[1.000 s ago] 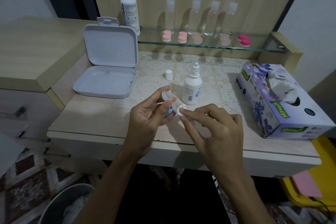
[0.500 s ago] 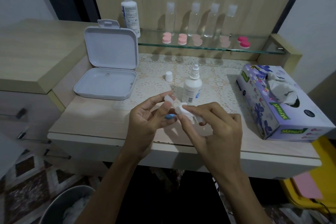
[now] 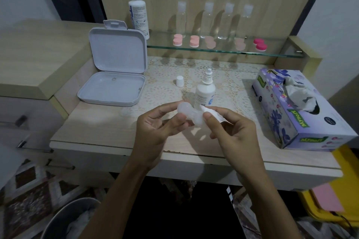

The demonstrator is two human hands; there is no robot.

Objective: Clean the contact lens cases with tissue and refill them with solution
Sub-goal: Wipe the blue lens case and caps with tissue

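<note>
- Left hand (image 3: 155, 124) grips a translucent contact lens case (image 3: 189, 115) above the worktop (image 3: 101, 126); right hand (image 3: 231, 130) pinches tissue (image 3: 211, 113) against it.
- Behind: uncapped solution bottle (image 3: 205, 91), its cap (image 3: 179, 81), an empty open white box (image 3: 114, 89).
- Right: tissue box (image 3: 303, 114).

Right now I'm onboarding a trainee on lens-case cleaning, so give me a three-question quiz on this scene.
1. True or false: the small solution bottle on the lace mat has its cap on.
2. Which hand pinches the tissue? A) left hand B) right hand
3. Fill in: the clear lens case is held over the ____.

Key: 1 false, its white cap stands apart beside it; 2 B; 3 table.
</note>
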